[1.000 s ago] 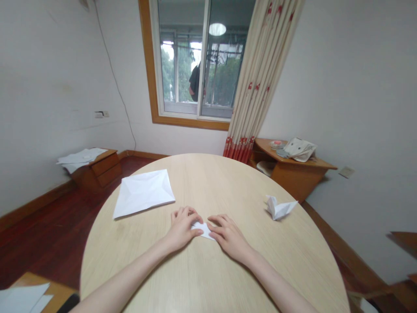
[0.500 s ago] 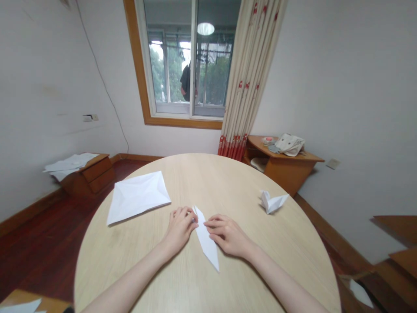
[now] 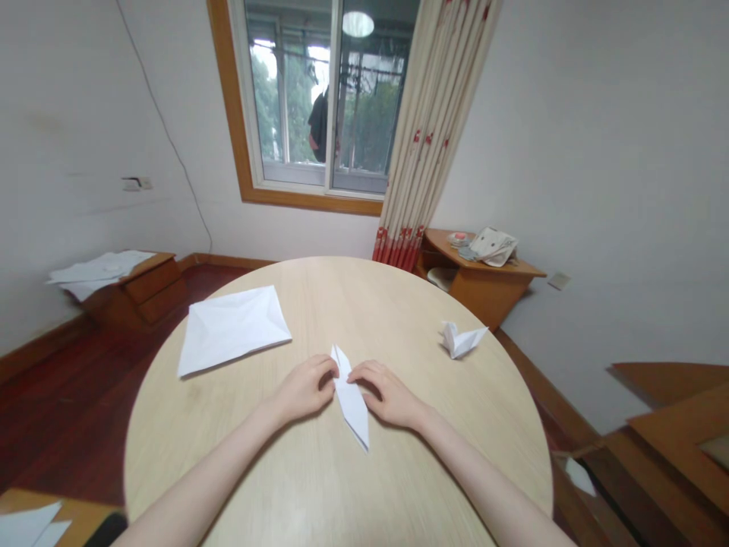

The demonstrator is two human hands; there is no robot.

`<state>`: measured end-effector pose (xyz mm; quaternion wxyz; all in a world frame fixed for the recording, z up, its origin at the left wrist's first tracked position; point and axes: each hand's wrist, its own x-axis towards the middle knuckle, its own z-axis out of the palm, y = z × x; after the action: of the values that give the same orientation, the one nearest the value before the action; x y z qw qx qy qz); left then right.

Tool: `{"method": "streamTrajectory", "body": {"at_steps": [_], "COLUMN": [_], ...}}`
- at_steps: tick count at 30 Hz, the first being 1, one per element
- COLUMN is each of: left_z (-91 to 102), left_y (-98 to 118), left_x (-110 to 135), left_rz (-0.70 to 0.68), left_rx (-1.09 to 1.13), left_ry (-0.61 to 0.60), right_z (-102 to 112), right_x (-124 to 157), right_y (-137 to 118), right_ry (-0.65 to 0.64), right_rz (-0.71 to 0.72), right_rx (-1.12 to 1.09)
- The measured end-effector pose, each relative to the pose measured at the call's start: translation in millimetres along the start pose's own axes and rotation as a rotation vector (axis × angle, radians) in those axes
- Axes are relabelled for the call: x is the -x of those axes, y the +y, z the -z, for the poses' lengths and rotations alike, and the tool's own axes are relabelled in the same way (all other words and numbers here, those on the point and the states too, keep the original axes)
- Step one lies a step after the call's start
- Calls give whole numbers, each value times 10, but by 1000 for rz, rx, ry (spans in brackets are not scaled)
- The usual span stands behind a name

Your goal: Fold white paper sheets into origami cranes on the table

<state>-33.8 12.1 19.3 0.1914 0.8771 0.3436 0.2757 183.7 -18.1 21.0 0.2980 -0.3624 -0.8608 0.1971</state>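
Note:
A narrow, pointed piece of folded white paper (image 3: pixel 351 403) lies on the round light-wood table (image 3: pixel 319 486), its two tips pointing away from me. My left hand (image 3: pixel 304 389) pinches its left edge near the far end, fingers curled. My right hand (image 3: pixel 383 393) pinches the right edge at the same height. The near tip of the paper lies free on the table.
A creased white sheet (image 3: pixel 232 328) lies at the table's far left. A small folded paper figure (image 3: pixel 460 340) sits at the far right. Wooden side tables stand by the walls, one with papers (image 3: pixel 96 269), one with a bag (image 3: pixel 493 245).
The small folded packet under my hands has opened out into a long pointed shape. My hands have shifted to pinch its far end. The view has drifted a little.

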Motion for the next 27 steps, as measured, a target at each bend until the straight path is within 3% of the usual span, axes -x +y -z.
{"method": "streamTrajectory", "body": {"at_steps": [10,18,27], "left_z": [74,127,71], "left_y": [87,94,97], "left_x": [35,39,36], "left_rz": [-29,-51,-78], "left_rx": [-6,12,45], "left_ry": [-60,-103,-73], "right_z": [4,-35,-4], "right_x": [-111,-77,-36], "right_y": [-1,-1,-13], "right_ry": [-41,30,45], "right_rz": [-45,-41,-67], "right_rx": [-33,-66,-22]}}
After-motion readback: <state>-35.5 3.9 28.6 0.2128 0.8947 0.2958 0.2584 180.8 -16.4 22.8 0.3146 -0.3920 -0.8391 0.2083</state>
